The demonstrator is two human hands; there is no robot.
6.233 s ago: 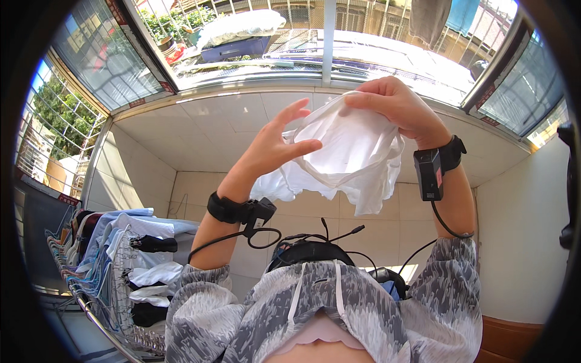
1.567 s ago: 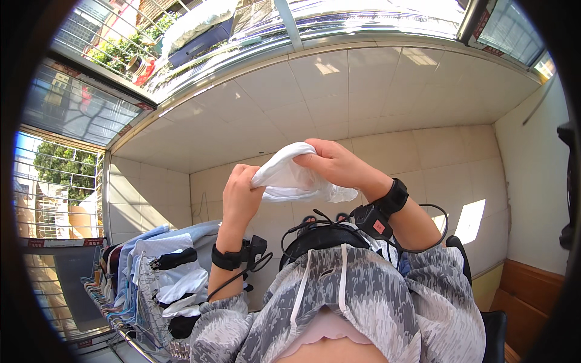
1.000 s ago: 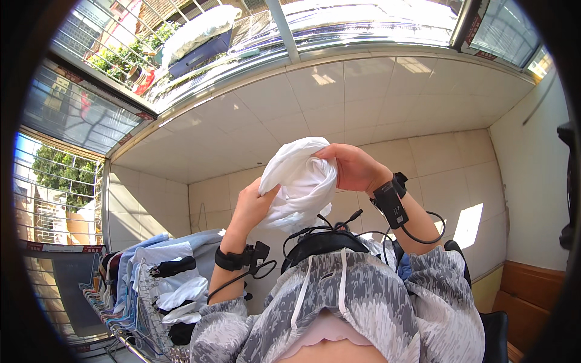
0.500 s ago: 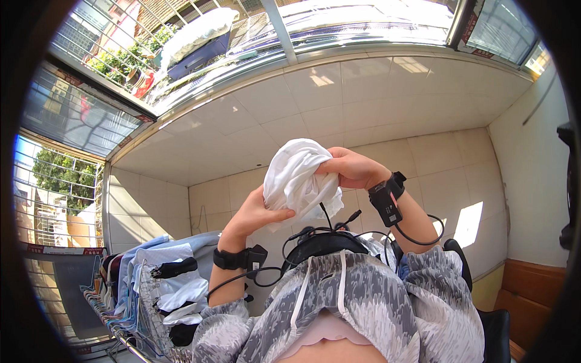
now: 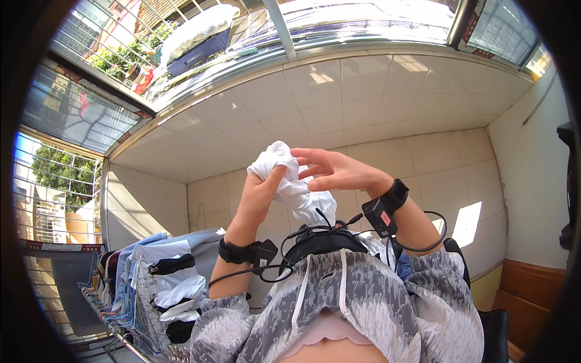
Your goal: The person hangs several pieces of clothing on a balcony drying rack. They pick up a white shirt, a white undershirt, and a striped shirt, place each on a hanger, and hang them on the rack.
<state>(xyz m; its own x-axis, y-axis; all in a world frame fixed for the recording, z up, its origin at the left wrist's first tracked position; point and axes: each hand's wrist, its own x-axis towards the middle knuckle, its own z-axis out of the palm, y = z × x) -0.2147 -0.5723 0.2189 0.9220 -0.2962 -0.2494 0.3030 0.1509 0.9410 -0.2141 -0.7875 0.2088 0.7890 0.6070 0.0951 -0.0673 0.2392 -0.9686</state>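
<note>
A bunched white cloth (image 5: 292, 192) hangs in front of me, its lower end drooping toward my lap; what kind of garment it is cannot be made out. My left hand (image 5: 264, 189) is closed round its upper left part, thumb pressed across the folds. On the other side, my right hand (image 5: 333, 170) has its fingers apart, the tips close to the cloth's right edge; whether they touch it is unclear. Each wrist wears a black strap with a small box, the right one (image 5: 381, 215) trailing a black cable.
At lower left a rack of hangers (image 5: 112, 311) carries blue and white clothes (image 5: 172, 251) and dark socks (image 5: 171, 264). A black bag-like item (image 5: 324, 242) with cables lies at my waist. Tiled wall (image 5: 375, 91) and barred windows stand ahead; brown wooden furniture (image 5: 532, 302) is at right.
The white cloth has gone from a rounded bundle to a longer, drooping shape. My right hand has loosened from it, fingers spreading, while my left hand keeps its grip.
</note>
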